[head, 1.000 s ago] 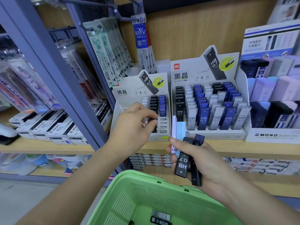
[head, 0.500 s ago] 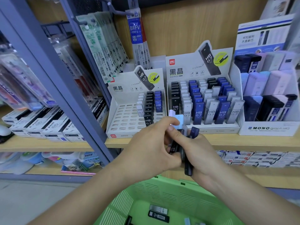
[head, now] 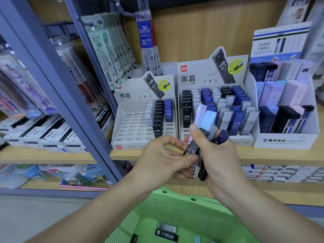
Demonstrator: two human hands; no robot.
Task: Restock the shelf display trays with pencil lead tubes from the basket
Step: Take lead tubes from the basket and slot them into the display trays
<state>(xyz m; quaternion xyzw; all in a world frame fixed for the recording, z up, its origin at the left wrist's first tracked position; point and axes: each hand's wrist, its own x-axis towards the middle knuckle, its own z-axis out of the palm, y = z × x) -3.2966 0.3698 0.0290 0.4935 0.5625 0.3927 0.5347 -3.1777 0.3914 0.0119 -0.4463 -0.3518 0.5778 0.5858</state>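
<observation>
Black tube (head: pixel 191 149) in curled left hand (head: pixel 163 158), tube bundle (head: pixel 208 123) in right hand (head: pixel 222 158).

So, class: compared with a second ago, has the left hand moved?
Yes. The left hand has left the half-empty tray and come down and right, to the shelf edge, pinching a black tube in the right hand.

At six o'clock the basket (head: pixel 175 207) is matt green plastic with slotted walls. The tubes (head: pixel 209 120) at centre are smooth plastic, some frosted and pale. The black tube (head: pixel 192 148) among them is glossy. The display trays (head: pixel 133 128) at twelve o'clock look like matt white card. The shelf board (head: pixel 263 155) is smooth pale wood. At ten o'clock the post (head: pixel 57 81) looks like matt painted metal. The hanging packs (head: pixel 108 55) at eleven o'clock are shiny clear film.
</observation>
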